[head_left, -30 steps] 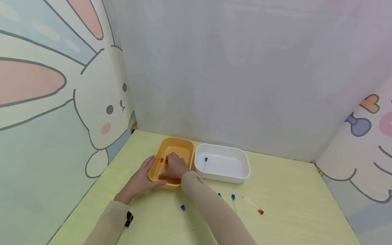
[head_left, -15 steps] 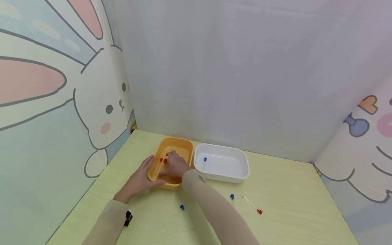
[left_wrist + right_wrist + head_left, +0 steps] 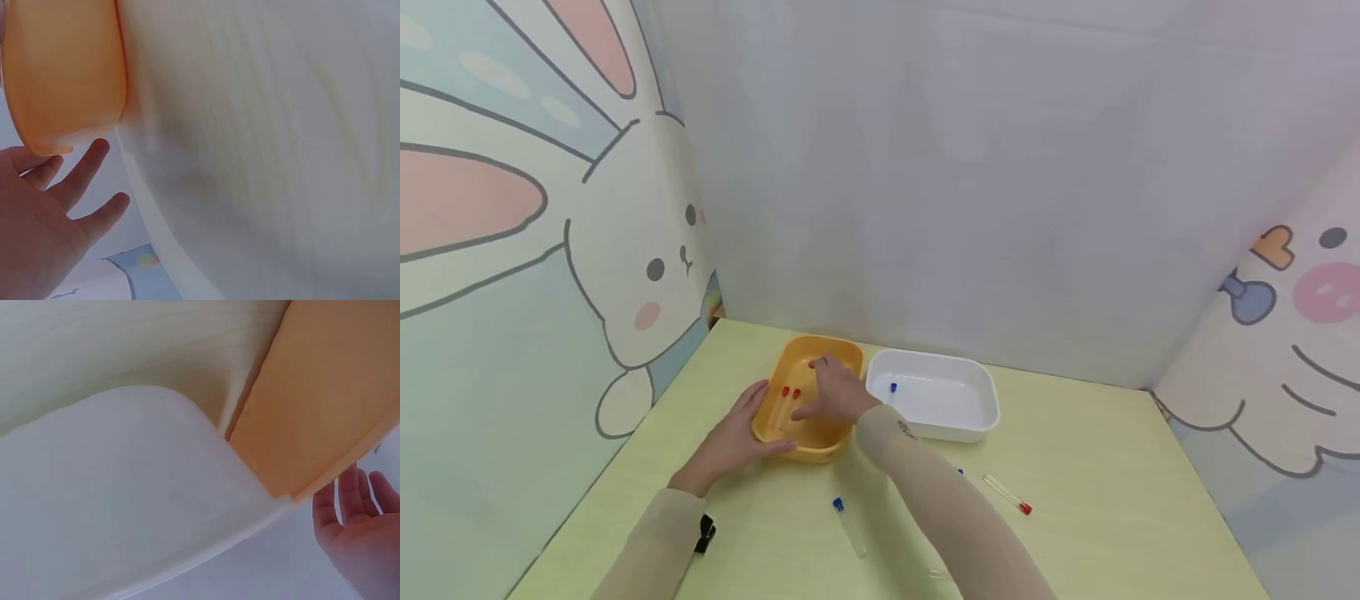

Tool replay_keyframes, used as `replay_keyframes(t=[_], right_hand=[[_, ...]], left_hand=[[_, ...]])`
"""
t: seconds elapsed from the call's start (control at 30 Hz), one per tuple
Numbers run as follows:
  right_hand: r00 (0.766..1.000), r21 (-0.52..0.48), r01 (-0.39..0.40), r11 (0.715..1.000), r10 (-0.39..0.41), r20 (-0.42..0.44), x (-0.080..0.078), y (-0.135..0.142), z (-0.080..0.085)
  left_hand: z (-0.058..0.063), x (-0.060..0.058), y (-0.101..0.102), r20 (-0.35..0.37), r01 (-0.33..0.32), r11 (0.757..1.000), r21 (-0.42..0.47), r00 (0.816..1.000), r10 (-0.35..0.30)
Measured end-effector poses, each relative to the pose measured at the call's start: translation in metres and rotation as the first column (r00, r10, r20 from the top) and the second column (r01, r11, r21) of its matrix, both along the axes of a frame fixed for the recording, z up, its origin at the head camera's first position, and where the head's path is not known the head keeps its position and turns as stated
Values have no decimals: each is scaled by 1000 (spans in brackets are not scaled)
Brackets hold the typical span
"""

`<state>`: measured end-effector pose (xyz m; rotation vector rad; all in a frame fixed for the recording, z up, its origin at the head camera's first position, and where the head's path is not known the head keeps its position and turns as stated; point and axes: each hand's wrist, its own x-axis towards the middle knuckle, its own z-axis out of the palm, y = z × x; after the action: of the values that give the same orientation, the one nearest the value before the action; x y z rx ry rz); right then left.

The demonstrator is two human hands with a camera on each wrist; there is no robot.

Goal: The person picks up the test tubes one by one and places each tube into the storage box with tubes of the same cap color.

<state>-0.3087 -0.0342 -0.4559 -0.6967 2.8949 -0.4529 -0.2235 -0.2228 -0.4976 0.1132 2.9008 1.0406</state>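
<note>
Two red-capped test tubes lie side by side in the orange tray (image 3: 816, 455), the left one (image 3: 778, 407) close to the right one (image 3: 789, 408). Over the tray's right half is my right hand (image 3: 841, 395), its thumb and fingers spread apart with nothing between them. My left hand (image 3: 730, 442) rests at the near left corner, fingers along the left rim and thumb along the front. In the left wrist view, the left hand's fingers (image 3: 81, 175) look straight and splayed by the rim. The right wrist view shows my right hand (image 3: 362, 531) partly behind the orange wall.
A white tray (image 3: 936, 432) stands right of the orange one and holds a blue-capped tube (image 3: 892, 388). On the table lie another blue-capped tube (image 3: 850, 529) and a red-capped tube (image 3: 1007, 494). My right sleeve hides most of a further blue cap (image 3: 960, 472).
My right hand has drawn away from the second red-capped tube, which now lies uncovered beside the first. The left hand keeps its place at the tray. The head view has shifted slightly.
</note>
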Motion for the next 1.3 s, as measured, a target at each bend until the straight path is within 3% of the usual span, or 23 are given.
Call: replay_keyframes(t=[0.6,1.3], right_hand=[[988,-10,-66,998,64,-143,3,57,30],[984,-45,-26,999,17,-175,16,124,48]], left_hand=[[0,-1,0,-32,18,1000,-23,999,-19],[2,0,1,-7,3,1000,-28,1000,-3]])
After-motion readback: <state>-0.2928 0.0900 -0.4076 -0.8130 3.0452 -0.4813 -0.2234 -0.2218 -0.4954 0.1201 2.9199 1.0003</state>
